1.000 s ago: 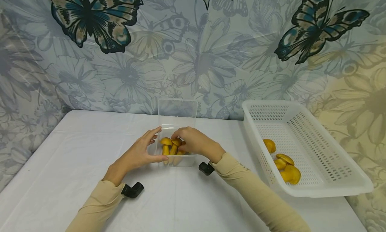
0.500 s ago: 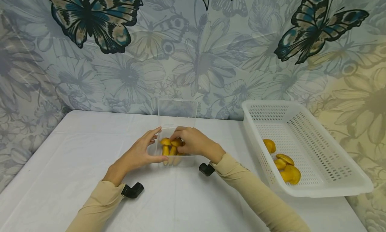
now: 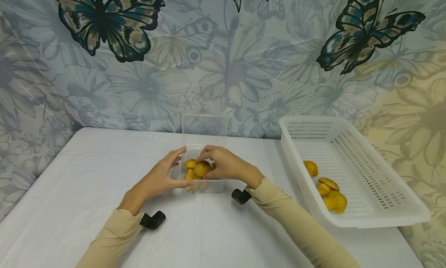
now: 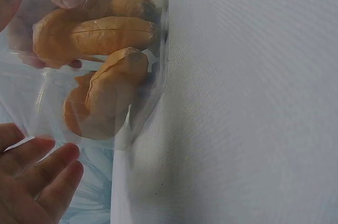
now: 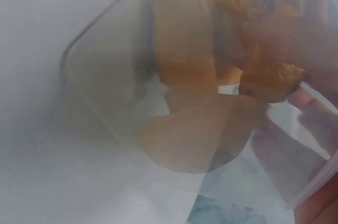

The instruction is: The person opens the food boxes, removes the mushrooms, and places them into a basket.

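A clear plastic box (image 3: pixel 213 187) stands on the table with its lid (image 3: pixel 204 129) raised at the back. My left hand (image 3: pixel 163 170) holds the box's left side, thumb over the front rim and fingers along the side wall. Inside the box, my right hand (image 3: pixel 223 163) pinches a yellow mushroom (image 3: pixel 202 168), its round cap facing up between thumb and fingers. Beside it on the left lies another mushroom (image 3: pixel 190 168). Through the clear wall, the left wrist view shows several mushrooms (image 4: pixel 113 35) on the bottom. The right wrist view is hazy, with a mushroom (image 5: pixel 195 139) behind the plastic.
To the right stands a large white perforated basket (image 3: pixel 379 182) with several mushrooms (image 3: pixel 335 202) along its left side. A white cloth covers the table (image 3: pixel 202 237). Behind it hangs a butterfly-patterned wall covering (image 3: pixel 150 86).
My right hand has shifted slightly left and turned the mushroom, so its cap now faces up and its stem no longer shows. The left hand and the box stay in place.
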